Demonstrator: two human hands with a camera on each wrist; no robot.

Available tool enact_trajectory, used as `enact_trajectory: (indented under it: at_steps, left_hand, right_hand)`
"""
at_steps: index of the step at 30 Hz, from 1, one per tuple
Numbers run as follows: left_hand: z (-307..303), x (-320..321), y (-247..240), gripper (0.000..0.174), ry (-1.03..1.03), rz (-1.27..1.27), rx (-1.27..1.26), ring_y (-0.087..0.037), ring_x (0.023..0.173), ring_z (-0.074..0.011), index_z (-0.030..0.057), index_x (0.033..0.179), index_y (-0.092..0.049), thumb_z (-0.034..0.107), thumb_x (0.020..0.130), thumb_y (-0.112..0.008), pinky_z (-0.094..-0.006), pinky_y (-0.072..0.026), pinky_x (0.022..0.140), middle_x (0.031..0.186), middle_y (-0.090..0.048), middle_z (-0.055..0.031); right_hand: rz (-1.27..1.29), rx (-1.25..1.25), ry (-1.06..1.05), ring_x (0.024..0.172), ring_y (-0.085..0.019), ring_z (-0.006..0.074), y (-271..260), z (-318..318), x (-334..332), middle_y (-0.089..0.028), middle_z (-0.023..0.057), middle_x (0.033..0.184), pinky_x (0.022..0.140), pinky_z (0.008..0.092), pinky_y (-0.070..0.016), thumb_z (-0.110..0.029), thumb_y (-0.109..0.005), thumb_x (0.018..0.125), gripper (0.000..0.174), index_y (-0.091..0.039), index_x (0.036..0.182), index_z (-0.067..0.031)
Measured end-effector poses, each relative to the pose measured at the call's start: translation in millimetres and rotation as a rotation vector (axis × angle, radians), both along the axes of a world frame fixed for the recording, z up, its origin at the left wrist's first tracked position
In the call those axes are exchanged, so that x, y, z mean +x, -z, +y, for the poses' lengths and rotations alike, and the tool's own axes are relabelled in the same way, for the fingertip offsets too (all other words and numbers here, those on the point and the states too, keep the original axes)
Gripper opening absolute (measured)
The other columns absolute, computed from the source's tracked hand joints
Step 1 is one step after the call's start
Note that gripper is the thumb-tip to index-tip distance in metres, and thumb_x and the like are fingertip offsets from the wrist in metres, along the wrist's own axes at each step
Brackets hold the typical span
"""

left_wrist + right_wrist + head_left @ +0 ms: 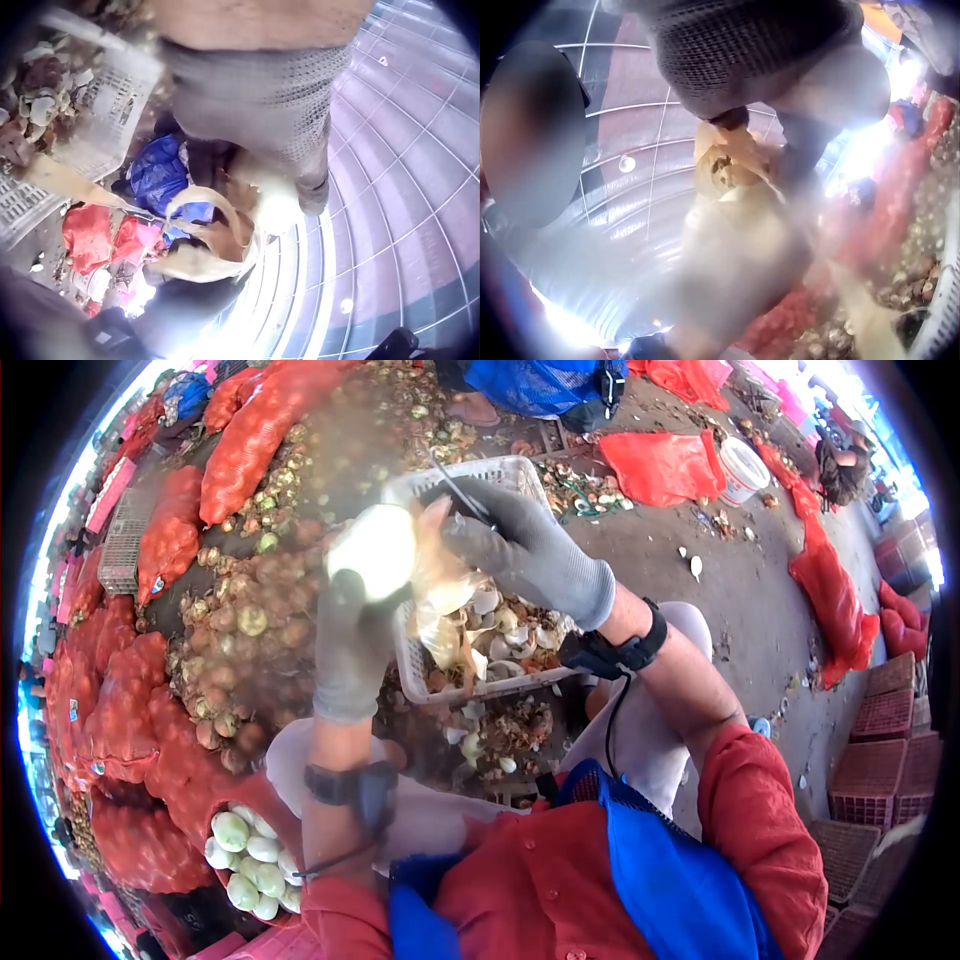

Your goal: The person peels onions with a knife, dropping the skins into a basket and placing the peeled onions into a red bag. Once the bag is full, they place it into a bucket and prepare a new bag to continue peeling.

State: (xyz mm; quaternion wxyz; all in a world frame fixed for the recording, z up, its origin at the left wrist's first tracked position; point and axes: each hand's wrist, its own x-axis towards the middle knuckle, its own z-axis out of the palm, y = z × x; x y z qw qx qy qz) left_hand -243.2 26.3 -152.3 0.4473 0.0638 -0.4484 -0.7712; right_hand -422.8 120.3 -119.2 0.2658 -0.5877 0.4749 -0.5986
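Note:
Over the white crate (408,672) of onion peels, my gloved left hand (352,635) grips an onion (372,545), its bared side bright white in the head view. My gloved right hand (535,545) is close against the onion's other side and holds a small knife (458,488), blade pointing up and away. Loose brown onion skin (440,590) hangs between the two hands. Curled strips of that skin (206,259) show in the left wrist view, and the right wrist view shows the onion's dry top (724,169).
Unpeeled onions (240,630) are heaped on the ground at the left, beside full red mesh sacks (125,700). A red container of peeled onions (255,865) stands by my left leg. A white bucket (743,470) is at the far right, stacked crates (870,780) at the right edge.

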Motion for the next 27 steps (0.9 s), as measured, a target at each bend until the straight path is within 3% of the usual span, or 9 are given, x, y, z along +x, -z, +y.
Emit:
enact_trajectory:
  at_steps: [5,6,7,13,15,17,21,24,27]
  left_hand:
    - [-6.3,-0.3,17.0,0.072,-0.018,-0.168,-0.173,-0.063,0.117,-0.0240,-0.0018,0.145,-0.044,0.026,0.087,-0.077,-0.0365,-0.0541,0.097,0.133,-0.061,-0.0139]
    - [-9.9,2.8,17.0,0.090,-0.076,-0.362,-0.273,-0.056,0.129,-0.0241,-0.0001,0.149,-0.044,0.055,0.086,-0.076,-0.0391,-0.0429,0.110,0.139,-0.059,-0.0101]
    - [-9.0,5.0,19.0,0.090,-0.077,-0.365,-0.270,-0.056,0.129,-0.0241,-0.0001,0.149,-0.044,0.055,0.086,-0.076,-0.0391,-0.0429,0.110,0.139,-0.059,-0.0101]
    - [-1.5,16.6,6.4,0.070,0.220,-0.108,0.097,-0.068,0.101,-0.0228,-0.0002,0.141,-0.051,0.045,0.092,-0.070,-0.0385,-0.0556,0.087,0.121,-0.068,-0.0129]
    - [1.9,12.1,-3.0,0.066,0.068,-0.329,-0.089,-0.067,0.090,-0.0208,0.0050,0.138,-0.054,0.055,0.095,-0.059,-0.0383,-0.0552,0.079,0.115,-0.069,-0.0127]
    - [6.7,11.6,-15.7,0.067,0.088,-0.354,-0.053,-0.064,0.082,-0.0190,0.0104,0.135,-0.057,0.065,0.098,-0.047,-0.0372,-0.0538,0.071,0.109,-0.069,-0.0119]
    - [1.4,12.0,-15.3,0.076,-0.028,-0.335,-0.091,-0.061,0.080,-0.0180,0.0135,0.138,-0.056,0.075,0.097,-0.038,-0.0317,-0.0479,0.069,0.112,-0.068,-0.0090]
    - [0.8,15.5,-11.9,0.039,-0.070,-0.226,-0.029,-0.069,0.087,-0.0217,-0.0052,0.126,-0.054,-0.007,0.089,-0.067,-0.0270,-0.0571,0.068,0.111,-0.070,-0.0149]
    - [-3.1,16.9,3.0,0.058,0.261,0.024,0.161,-0.057,0.118,-0.0243,-0.0001,0.146,-0.041,0.030,0.100,-0.059,-0.0374,-0.0459,0.100,0.132,-0.059,-0.0137]
  right_hand:
    - [0.319,0.246,0.305,0.081,-0.071,0.0317,0.8,10.8,21.3,-0.069,0.0203,0.089,0.071,0.0399,-0.0540,-0.032,-0.082,0.083,0.056,-0.055,0.117,0.0024]
    - [0.342,0.218,0.285,0.083,-0.070,0.0362,1.3,10.2,19.7,-0.069,0.0223,0.090,0.071,0.0415,-0.0540,-0.031,-0.082,0.082,0.056,-0.054,0.116,0.0027]
    - [0.364,0.191,0.261,0.084,-0.070,0.0407,3.5,9.9,18.4,-0.068,0.0244,0.090,0.072,0.0432,-0.0539,-0.030,-0.082,0.081,0.055,-0.054,0.115,0.0029]
    - [0.445,0.088,0.264,0.070,-0.066,0.0330,-4.7,6.0,-9.9,-0.064,0.0173,0.077,0.065,0.0421,-0.0502,-0.024,-0.070,0.087,0.025,-0.063,0.100,-0.0037]
    - [0.393,0.184,0.335,0.067,-0.053,0.0143,-4.4,2.7,-19.0,-0.057,0.0074,0.074,0.064,0.0333,-0.0462,-0.016,-0.068,0.088,0.016,-0.061,0.093,-0.0034]
    - [0.595,0.231,0.478,0.070,-0.062,0.0218,10.8,-6.8,-37.2,-0.064,0.0105,0.079,0.066,0.0368,-0.0490,-0.022,-0.068,0.090,0.020,-0.062,0.095,-0.0033]
    - [0.742,0.144,0.467,0.080,-0.070,0.0396,33.9,-6.8,-50.6,-0.073,0.0178,0.095,0.071,0.0468,-0.0544,-0.041,-0.062,0.098,0.050,-0.057,0.133,-0.0066]
    - [0.670,-0.006,0.515,0.068,-0.069,0.0325,22.4,-4.5,-39.5,-0.068,0.0152,0.078,0.060,0.0442,-0.0537,-0.023,-0.056,0.104,0.058,-0.033,0.149,0.0051]
    - [0.446,-0.083,0.179,0.064,-0.068,0.0338,-3.6,12.7,8.6,-0.065,0.0164,0.071,0.059,0.0454,-0.0538,-0.021,-0.060,0.102,0.065,-0.028,0.154,0.0020]
